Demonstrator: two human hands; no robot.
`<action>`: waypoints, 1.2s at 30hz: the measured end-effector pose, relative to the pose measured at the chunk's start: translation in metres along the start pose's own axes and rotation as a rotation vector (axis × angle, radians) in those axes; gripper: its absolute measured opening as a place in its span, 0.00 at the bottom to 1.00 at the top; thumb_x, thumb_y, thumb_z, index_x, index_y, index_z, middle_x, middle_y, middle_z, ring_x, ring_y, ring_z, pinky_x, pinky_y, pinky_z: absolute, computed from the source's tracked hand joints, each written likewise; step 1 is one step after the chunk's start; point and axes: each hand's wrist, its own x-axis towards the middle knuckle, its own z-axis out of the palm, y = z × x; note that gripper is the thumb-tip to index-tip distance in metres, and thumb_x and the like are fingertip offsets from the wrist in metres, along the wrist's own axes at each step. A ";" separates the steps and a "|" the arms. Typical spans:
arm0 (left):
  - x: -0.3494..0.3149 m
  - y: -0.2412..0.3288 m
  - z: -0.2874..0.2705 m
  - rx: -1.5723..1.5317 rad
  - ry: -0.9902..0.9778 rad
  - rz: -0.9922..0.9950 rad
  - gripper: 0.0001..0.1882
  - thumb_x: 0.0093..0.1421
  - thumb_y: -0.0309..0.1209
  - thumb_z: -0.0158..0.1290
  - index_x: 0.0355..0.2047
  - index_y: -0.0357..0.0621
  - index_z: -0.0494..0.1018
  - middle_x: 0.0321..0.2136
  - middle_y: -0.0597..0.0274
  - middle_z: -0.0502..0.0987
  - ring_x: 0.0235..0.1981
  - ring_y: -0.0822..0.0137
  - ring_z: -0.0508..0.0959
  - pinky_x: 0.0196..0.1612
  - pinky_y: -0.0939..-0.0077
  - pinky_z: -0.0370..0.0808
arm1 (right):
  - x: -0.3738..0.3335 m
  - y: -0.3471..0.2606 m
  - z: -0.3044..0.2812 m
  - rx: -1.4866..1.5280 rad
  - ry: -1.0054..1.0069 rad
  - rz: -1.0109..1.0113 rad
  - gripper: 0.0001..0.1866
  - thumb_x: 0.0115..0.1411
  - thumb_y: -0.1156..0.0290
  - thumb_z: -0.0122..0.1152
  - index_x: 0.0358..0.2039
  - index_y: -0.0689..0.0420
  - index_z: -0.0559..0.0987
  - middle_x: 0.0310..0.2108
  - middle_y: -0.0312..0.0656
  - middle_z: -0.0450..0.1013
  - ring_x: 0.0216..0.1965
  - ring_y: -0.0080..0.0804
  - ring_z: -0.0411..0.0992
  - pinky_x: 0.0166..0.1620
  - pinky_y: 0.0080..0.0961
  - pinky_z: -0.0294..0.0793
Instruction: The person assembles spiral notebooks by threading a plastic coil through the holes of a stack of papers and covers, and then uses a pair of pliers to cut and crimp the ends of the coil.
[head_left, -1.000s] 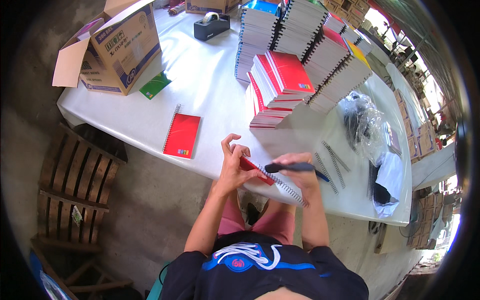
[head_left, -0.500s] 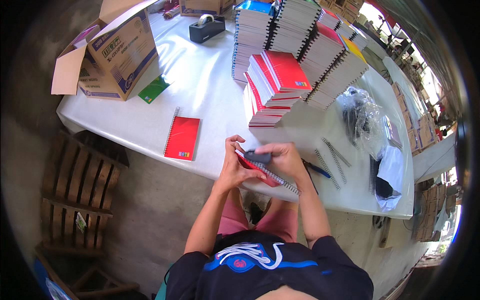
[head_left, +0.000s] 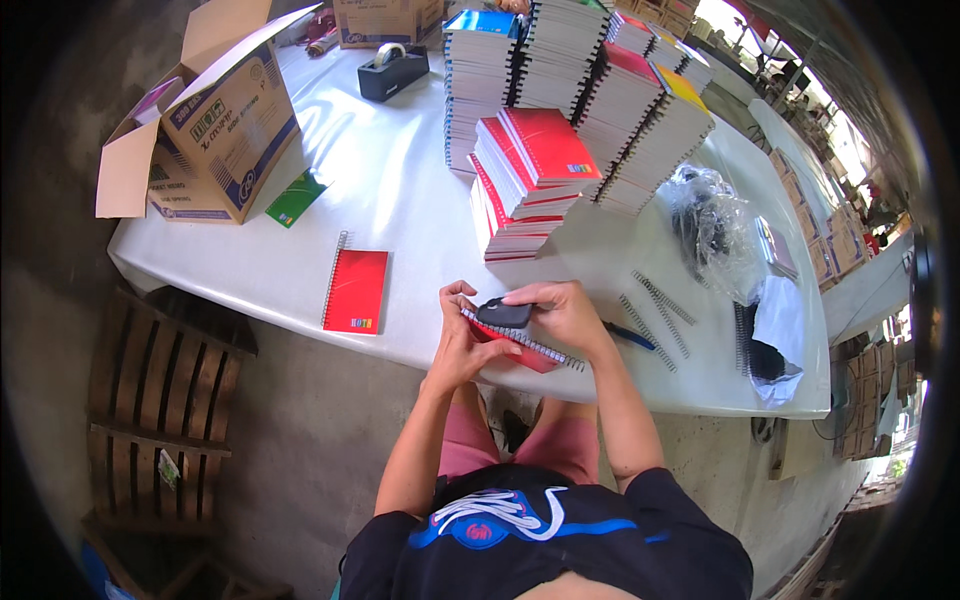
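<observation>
The left hand [head_left: 462, 335] is gripping a red spiral notebook [head_left: 520, 350] at the near edge of the white desk [head_left: 400, 200], fingers closed around its end. The right hand [head_left: 560, 312] is pressing a small dark tool [head_left: 503, 314] onto the wire binding, closed over it. Best to be keeping the notebook braced flat and the tool square on the coil. Loose wire spirals [head_left: 655, 310] are lying toward the right end, and a stack of red notebooks [head_left: 525, 180] is sitting mid-desk.
</observation>
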 end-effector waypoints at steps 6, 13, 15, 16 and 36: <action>-0.006 0.007 -0.015 -0.374 -0.007 -0.349 0.10 0.54 0.27 0.60 0.28 0.37 0.69 0.24 0.68 0.69 0.27 0.77 0.68 0.35 0.83 0.67 | -0.070 -0.012 -0.040 -0.754 0.262 0.280 0.33 0.50 0.63 0.63 0.58 0.51 0.66 0.59 0.49 0.59 0.60 0.46 0.57 0.60 0.38 0.57; -0.012 0.027 -0.001 -0.466 0.289 -0.340 0.06 0.50 0.20 0.61 0.30 0.37 0.77 0.27 0.67 0.75 0.29 0.79 0.72 0.32 0.84 0.70 | -0.153 0.046 -0.009 -1.026 0.420 0.222 0.27 0.60 0.58 0.52 0.59 0.51 0.64 0.57 0.49 0.57 0.55 0.50 0.57 0.57 0.52 0.52; -0.010 0.043 0.006 -0.400 0.393 -0.313 0.08 0.49 0.20 0.62 0.31 0.36 0.78 0.26 0.66 0.76 0.30 0.78 0.72 0.31 0.83 0.70 | -0.149 0.038 -0.001 -0.928 0.496 0.187 0.24 0.63 0.62 0.47 0.59 0.51 0.63 0.51 0.49 0.61 0.49 0.47 0.60 0.57 0.45 0.52; -0.011 0.048 0.007 -0.291 0.399 -0.250 0.09 0.49 0.21 0.62 0.32 0.36 0.78 0.25 0.65 0.76 0.29 0.77 0.73 0.31 0.83 0.70 | -0.147 0.032 0.002 -0.755 0.559 0.169 0.23 0.64 0.62 0.47 0.59 0.51 0.64 0.50 0.50 0.62 0.49 0.47 0.60 0.57 0.43 0.53; -0.010 0.085 0.003 0.367 0.501 0.361 0.16 0.36 0.19 0.68 0.28 0.41 0.77 0.21 0.63 0.73 0.24 0.67 0.71 0.26 0.77 0.67 | -0.103 -0.084 0.038 0.247 0.022 0.177 0.23 0.62 0.63 0.52 0.58 0.45 0.66 0.41 0.41 0.67 0.39 0.27 0.67 0.42 0.26 0.66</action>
